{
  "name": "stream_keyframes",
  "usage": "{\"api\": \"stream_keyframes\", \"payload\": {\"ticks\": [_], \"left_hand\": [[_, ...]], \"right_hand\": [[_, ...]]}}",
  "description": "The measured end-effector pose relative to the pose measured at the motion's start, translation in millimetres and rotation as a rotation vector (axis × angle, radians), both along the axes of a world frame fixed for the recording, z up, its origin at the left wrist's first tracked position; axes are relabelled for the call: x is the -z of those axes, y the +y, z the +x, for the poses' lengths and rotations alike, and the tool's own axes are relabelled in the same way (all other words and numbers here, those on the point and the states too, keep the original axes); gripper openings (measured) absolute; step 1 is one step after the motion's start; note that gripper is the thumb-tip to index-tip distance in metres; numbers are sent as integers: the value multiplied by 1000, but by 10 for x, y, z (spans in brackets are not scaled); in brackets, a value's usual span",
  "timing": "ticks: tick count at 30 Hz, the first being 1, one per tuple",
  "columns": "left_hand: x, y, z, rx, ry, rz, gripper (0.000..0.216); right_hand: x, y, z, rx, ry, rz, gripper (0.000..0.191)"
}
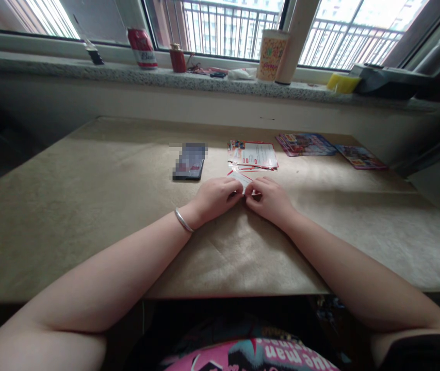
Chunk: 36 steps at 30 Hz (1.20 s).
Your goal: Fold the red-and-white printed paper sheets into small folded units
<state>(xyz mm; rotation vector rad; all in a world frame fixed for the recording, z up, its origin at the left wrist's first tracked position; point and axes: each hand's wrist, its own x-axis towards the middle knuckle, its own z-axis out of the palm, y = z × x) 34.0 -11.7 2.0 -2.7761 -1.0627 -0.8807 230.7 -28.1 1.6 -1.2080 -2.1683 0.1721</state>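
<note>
Head view: left hand and right hand, fingers closed, pinch one paper slip mid-table, near far edge.

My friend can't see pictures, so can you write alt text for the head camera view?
The left hand, wearing a silver bangle, and the right hand pinch a small piece of paper between them on a tan table. Beyond them lie a dark phone and printed leaflets; a red can and a paper cup stand on the windowsill.

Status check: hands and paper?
Left hand and right hand both pinching paper slip, low on table. Phone, leaflets beyond, not touching.
</note>
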Motion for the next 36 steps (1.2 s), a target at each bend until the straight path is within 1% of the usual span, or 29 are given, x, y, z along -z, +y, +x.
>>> {"api": "stream_keyframes", "payload": {"ticks": [5,10,14,16,20,23,30,33,36], "left_hand": [[-46,-10,-43,37,-16,32,14],[-136,9,-166,2,-31,49,12],[-179,68,-259,-59,-29,61,16],[-190,83,-283,-74,-41,48,17],[-207,80,-304,-60,-66,19,18],[-199,90,-318,-67,-116,-17,18],[-117,138,-358,-96,-237,-132,17],[-114,128,-350,-86,-250,-171,17],[-134,107,-333,-85,-254,-174,16]], "right_hand": [[-13,2,13,-20,49,-25,8],[-22,1,45,-30,85,-15,10],[24,53,91,-32,130,77,11],[50,86,122,-33,153,117,11],[61,114,177,-24,162,134,11],[45,110,203,-7,163,133,11],[27,136,298,5,191,120,9],[21,145,350,18,189,114,9],[13,144,378,36,182,106,10]]}}
